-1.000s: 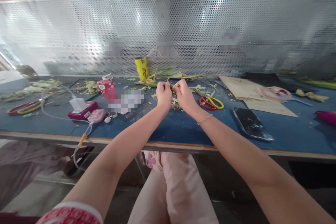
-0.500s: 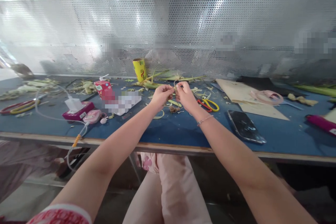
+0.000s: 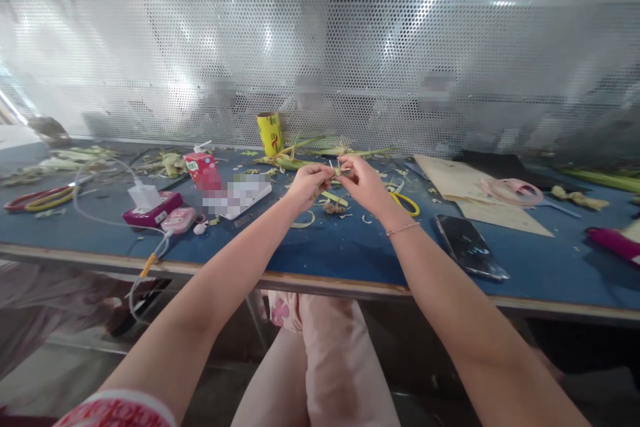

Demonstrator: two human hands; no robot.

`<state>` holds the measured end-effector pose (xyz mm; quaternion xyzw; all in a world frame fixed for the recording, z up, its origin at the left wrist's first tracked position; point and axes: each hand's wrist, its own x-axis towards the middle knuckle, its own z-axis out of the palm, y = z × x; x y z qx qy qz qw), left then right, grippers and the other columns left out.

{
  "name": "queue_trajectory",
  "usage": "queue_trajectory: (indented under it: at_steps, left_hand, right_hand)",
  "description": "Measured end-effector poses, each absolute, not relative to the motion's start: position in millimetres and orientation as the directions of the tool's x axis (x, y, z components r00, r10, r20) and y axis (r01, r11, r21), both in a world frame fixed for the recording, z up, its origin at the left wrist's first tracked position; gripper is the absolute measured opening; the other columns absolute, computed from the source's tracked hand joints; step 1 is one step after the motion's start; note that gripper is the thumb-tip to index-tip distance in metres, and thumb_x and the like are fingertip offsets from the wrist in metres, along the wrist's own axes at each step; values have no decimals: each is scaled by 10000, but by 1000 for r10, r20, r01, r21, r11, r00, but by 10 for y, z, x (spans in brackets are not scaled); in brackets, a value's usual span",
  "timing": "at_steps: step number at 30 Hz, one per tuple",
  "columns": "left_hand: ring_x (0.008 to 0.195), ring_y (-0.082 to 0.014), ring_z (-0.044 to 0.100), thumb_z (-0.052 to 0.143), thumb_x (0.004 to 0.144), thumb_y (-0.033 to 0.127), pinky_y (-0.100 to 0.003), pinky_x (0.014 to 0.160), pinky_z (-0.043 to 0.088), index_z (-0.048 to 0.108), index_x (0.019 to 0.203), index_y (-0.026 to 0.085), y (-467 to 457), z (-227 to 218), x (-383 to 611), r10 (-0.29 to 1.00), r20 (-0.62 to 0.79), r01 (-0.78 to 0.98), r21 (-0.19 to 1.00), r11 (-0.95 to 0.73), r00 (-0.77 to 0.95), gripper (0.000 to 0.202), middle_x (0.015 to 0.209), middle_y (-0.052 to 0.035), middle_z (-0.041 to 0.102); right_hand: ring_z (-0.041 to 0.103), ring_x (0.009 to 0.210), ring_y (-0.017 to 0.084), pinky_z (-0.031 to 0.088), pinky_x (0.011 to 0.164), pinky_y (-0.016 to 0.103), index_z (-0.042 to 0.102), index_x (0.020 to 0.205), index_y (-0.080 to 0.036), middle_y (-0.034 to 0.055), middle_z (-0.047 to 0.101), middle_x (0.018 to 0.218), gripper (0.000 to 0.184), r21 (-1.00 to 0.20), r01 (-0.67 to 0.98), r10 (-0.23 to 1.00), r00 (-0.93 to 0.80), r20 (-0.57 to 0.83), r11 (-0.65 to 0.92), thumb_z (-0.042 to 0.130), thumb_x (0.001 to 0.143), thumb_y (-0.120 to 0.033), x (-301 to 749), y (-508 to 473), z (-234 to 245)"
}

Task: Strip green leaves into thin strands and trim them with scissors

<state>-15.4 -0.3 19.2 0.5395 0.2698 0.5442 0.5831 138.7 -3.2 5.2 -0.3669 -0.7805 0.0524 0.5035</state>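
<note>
Above the blue tabletop, my left hand [image 3: 310,185] and my right hand [image 3: 364,185] meet in a pinch around a small pale plant strip [image 3: 337,171]. Fingertips cover most of that strip, and a thin light end sticks up between them. Below the hands lie a brown shrivelled scrap [image 3: 334,209], a flat pale green strip [image 3: 334,198] and a curled strip [image 3: 306,221]. Scissors with a yellow handle [image 3: 409,205] rest behind my right wrist, partly hidden by it. Green leafy stalks [image 3: 287,161] lie beyond my fingers.
A yellow tube [image 3: 270,135] stands before the perforated metal screen [image 3: 350,67]. Leftward are a red drink carton [image 3: 201,171], a magenta power strip [image 3: 153,210] with a white cable, and red-and-yellow scissors [image 3: 43,200]. Rightward lie a phone [image 3: 470,247] and beige sheets [image 3: 505,215].
My right hand has turned and shifted slightly right, its fingers a little more apart from the left. The strip still sits between both hands. The view has shifted slightly.
</note>
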Motion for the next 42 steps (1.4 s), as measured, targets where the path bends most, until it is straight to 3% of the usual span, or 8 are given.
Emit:
queue_trajectory:
  at_steps: [4, 9, 18, 28, 33, 42]
  left_hand:
    - [496, -53, 473, 667, 619, 134, -216, 546, 380, 610, 649, 98, 23, 172, -164, 924, 266, -351, 922, -162, 273, 74, 524, 13, 533]
    - [485, -53, 467, 654, 619, 109, -216, 528, 370, 617, 623, 100, 14, 190, -176, 922, 245, -328, 934, -142, 300, 38, 519, 5, 539]
    - [437, -31, 415, 630, 625, 58, -190, 475, 329, 600, 567, 97, -18, 237, -175, 927, 184, -315, 946, -76, 327, 76, 467, 18, 496]
    - [408, -34, 390, 624, 618, 39, -185, 427, 304, 580, 515, 95, 26, 245, -254, 919, 114, -173, 983, -51, 376, 125, 434, 16, 457]
    - [421, -33, 391, 622, 635, 69, -190, 438, 307, 592, 536, 96, 21, 237, -247, 917, 127, -204, 978, -51, 379, 107, 463, 10, 470]
    - [443, -24, 394, 671, 663, 163, -188, 448, 306, 561, 568, 109, 23, 231, -231, 917, 164, -256, 964, -71, 365, 156, 515, 15, 482]
  right_hand:
    - [513, 600, 121, 484, 712, 350, 516, 1125, -209, 64, 588, 953, 329, -366, 568, 568, -227, 791, 737, 565, 817, -311, 1410, -45, 71]
    - [591, 761, 168, 489, 783, 369, 555, 1093, -219, 76, 626, 976, 269, -318, 587, 531, -231, 815, 744, 557, 833, -287, 1423, -69, 88]
    - [623, 822, 185, 505, 749, 354, 621, 985, -203, 69, 656, 948, 182, -326, 556, 524, -243, 816, 765, 548, 838, -281, 1418, -49, 71]
    - [550, 648, 150, 444, 634, 296, 635, 794, -182, 40, 637, 747, 184, -308, 581, 540, -279, 794, 754, 571, 824, -352, 1403, -103, 76]
    - [542, 634, 150, 430, 631, 297, 628, 746, -188, 31, 625, 714, 216, -335, 594, 556, -235, 797, 732, 574, 820, -383, 1406, -118, 81]
    - [584, 697, 172, 473, 684, 336, 643, 846, -194, 55, 657, 818, 216, -392, 563, 579, -197, 791, 727, 579, 804, -396, 1412, -54, 61]
